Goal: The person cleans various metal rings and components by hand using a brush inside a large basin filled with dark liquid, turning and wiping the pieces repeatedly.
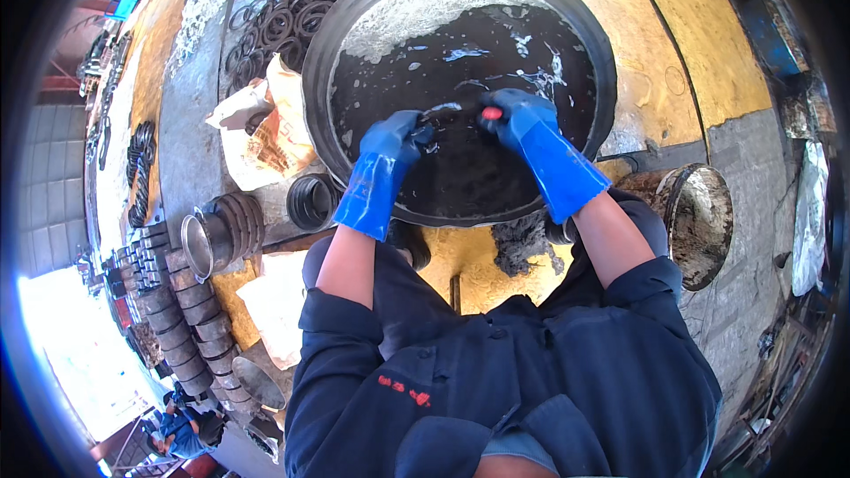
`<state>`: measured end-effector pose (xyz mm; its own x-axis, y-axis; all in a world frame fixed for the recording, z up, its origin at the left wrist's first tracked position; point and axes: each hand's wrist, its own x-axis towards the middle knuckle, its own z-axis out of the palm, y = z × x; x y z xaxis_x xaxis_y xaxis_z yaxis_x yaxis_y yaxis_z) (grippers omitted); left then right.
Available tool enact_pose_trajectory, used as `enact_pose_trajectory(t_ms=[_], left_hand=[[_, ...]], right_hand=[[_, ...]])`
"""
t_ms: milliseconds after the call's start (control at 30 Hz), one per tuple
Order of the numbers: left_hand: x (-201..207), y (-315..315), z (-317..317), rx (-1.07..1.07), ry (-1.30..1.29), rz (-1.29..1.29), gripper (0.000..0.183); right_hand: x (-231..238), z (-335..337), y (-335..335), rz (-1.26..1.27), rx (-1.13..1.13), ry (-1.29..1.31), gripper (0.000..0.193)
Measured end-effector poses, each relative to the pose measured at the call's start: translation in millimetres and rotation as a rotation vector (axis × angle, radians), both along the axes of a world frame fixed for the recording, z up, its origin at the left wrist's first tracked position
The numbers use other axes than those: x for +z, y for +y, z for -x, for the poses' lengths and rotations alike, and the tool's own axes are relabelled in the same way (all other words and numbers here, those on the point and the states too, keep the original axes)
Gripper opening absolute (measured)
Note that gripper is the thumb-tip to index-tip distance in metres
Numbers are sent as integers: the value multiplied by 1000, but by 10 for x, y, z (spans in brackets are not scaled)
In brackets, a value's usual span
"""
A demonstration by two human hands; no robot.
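Note:
A big round metal basin (316, 93) of dark liquid (460, 179) stands before me, pale foam (416, 9) along its far side. Both my hands wear blue rubber gloves and are over the liquid. My left hand (396, 139) is curled closed at the left of the basin; what its fingers hold, if anything, cannot be made out in the dark liquid and glare. To the right of it, my right hand (524, 117) is closed round a red-ended handle (491, 112). The rest of that tool is hidden by the glove and the liquid.
Dark rings (283, 22) lie heaped beyond the basin's left side. A crumpled paper sack (270, 137) rests by its left rim. Ring stacks (235, 230) stand at the left. At the right lies a dirty bucket (699, 226). Another person (181, 432) is far off at lower left.

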<state>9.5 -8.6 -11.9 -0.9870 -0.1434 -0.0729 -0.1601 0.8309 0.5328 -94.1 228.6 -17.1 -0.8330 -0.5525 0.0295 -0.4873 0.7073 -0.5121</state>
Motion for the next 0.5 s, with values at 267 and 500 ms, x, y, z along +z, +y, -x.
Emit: enact_pose_trajectory(t_ms=[267,500], left_hand=[[89,-191,-42,292,4,-410,31],[63,-30,29,156,224,-426,30]], right_hand=[[185,-15,-88,423,129,-37,27],[104,-103,-250,381,-123,-178,22]])
